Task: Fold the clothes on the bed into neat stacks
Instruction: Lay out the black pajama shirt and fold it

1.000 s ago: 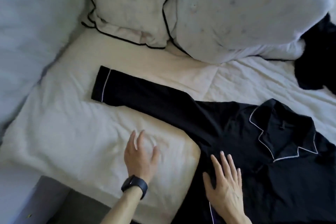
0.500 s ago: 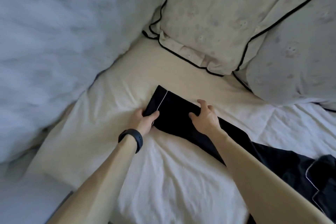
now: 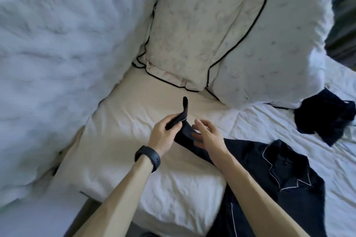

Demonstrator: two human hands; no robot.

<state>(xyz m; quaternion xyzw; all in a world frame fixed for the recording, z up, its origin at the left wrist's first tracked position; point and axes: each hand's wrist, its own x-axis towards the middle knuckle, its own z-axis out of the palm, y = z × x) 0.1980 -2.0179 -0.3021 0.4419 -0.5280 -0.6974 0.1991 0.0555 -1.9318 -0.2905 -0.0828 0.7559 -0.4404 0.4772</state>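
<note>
**Bed** (image 3: 119, 150): Soft sheeted surface that carries all garments. A bunched duvet (image 3: 57, 54) lies along its left side and two piped pillows (image 3: 192, 34) stand at its head.

**Black shirt** (image 3: 269, 198): Lies face up on the right half of the bed, collar (image 3: 285, 167) open, with white piping along the edges. Judged light, limp and smooth. It has no stiffness of its own and drapes from any point of hold, so expect it to slide on itself when doubled over. Take hold at seams, hems or piped edges, and use two points to keep an edge straight.

**Second dark garment** (image 3: 323, 119): Lies crumpled near the right pillow, well apart from the shirt, not yet folded.

**Sleeve** (image 3: 187, 140): Runs from the shirt's shoulder up and left across the bed, and its outer end is lifted off the sheet.

**Left hand** (image 3: 163, 134): Wears a dark wristband (image 3: 148, 158). Thumb and fingers pinch the sleeve just below the cuff.

**Right hand** (image 3: 208, 134): Is just beside the left, over the sleeve, with fingers spread and loosely bent and closing on nothing visible. Blur hides whether the fingertips touch the cloth.

**Cuff** (image 3: 185, 105): Stands up above the left hand and flops over at its tip, which confirms soft cloth. Support the sleeve at mid-length before laying it across the body.
</note>
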